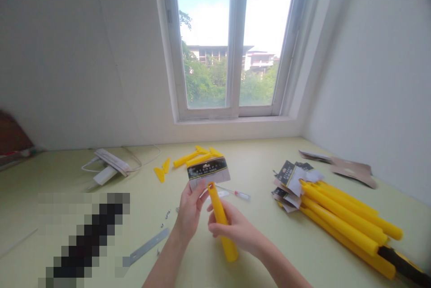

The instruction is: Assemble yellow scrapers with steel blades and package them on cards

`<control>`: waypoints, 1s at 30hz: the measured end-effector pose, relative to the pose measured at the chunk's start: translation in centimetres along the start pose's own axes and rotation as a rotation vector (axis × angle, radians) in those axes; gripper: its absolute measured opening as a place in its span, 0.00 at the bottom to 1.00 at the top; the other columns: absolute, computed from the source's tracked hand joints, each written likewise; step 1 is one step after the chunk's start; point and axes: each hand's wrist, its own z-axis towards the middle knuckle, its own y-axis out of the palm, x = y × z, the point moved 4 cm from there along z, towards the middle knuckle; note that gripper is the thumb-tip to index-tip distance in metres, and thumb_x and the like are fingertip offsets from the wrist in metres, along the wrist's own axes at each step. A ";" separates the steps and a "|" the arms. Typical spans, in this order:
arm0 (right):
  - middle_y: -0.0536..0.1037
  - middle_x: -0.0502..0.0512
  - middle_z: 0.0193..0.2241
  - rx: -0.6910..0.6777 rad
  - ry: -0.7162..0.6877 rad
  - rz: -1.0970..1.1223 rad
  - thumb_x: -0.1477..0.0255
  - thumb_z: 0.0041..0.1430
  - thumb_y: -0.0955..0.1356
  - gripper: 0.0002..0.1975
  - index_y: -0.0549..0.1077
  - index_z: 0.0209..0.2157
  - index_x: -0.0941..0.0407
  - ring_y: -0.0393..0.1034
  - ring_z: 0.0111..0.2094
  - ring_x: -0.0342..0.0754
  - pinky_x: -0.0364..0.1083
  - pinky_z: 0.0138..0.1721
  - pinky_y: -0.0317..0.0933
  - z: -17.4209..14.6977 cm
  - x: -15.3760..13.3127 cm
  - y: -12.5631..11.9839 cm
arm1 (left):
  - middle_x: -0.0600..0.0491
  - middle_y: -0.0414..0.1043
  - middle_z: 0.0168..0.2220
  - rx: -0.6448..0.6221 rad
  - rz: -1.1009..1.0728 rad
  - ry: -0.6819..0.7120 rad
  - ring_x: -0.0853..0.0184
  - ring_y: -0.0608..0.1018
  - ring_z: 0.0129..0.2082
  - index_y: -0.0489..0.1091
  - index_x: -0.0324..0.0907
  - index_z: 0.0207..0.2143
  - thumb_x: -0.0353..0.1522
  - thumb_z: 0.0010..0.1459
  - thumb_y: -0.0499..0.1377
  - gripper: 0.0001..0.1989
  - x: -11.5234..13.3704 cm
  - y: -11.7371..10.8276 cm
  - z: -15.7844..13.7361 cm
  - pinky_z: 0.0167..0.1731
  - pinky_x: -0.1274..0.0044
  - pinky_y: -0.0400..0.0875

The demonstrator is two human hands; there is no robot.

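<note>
Between thumb and fingers, my left hand grips a black-and-white cardboard header card with a hang hole near its top edge. My right hand is wrapped round a yellow plastic handle, which stands tilted with its holed end up, just below the card. Behind my hands lie a small screwdriver and further yellow handles with flared heads. Left of my left hand, a flat metal strip with holes and several small screws rest on the table.
A pile of yellow handles with cards lies at the right, beside a black-and-yellow tool. Brown cardboard pieces are behind it. Two yellow wedge pieces and a power strip with cables are at the back left. A window faces me.
</note>
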 end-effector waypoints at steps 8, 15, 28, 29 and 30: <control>0.66 0.45 0.21 0.025 0.092 0.173 0.73 0.50 0.61 0.04 0.59 0.30 0.57 0.63 0.20 0.40 0.42 0.24 0.58 0.2 -0.2 0.5 | 0.51 0.72 0.40 0.139 -0.023 0.031 0.68 0.74 0.39 0.64 0.42 0.43 0.31 0.50 0.57 0.15 0.1 -0.7 0.1 0.42 0.75 0.67; 0.65 0.45 0.20 0.029 0.077 0.180 0.75 0.48 0.60 0.03 0.59 0.29 0.57 0.62 0.20 0.39 0.41 0.23 0.57 0.4 -0.2 0.6 | 0.50 0.73 0.36 0.202 -0.035 0.050 0.67 0.74 0.38 0.66 0.41 0.40 0.29 0.50 0.57 0.13 0.2 -1.0 0.2 0.39 0.76 0.69; 0.65 0.48 0.21 0.295 -0.100 -0.529 0.70 0.49 0.63 0.06 0.65 0.23 0.57 0.59 0.24 0.42 0.41 0.26 0.52 0.1 -2.0 -2.4 | 0.51 0.74 0.37 0.299 -0.100 -0.041 0.67 0.75 0.36 0.69 0.40 0.36 0.26 0.46 0.58 0.12 -0.4 -2.8 1.0 0.35 0.76 0.72; 0.66 0.48 0.21 0.315 -0.127 -0.619 0.69 0.49 0.63 0.06 0.66 0.23 0.57 0.59 0.25 0.43 0.41 0.27 0.52 -0.3 -2.5 -2.9 | 0.51 0.74 0.36 0.313 -0.090 -0.057 0.68 0.75 0.35 0.69 0.39 0.36 0.26 0.46 0.59 0.11 -0.5 -3.1 1.0 0.35 0.77 0.71; 0.67 0.48 0.22 0.323 -0.138 -0.683 0.68 0.49 0.62 0.07 0.67 0.25 0.56 0.60 0.25 0.43 0.42 0.27 0.52 -0.6 -2.9 -3.4 | 0.51 0.74 0.34 0.328 -0.073 -0.073 0.69 0.75 0.33 0.69 0.39 0.35 0.26 0.45 0.59 0.11 -0.7 -3.3 1.0 0.33 0.79 0.71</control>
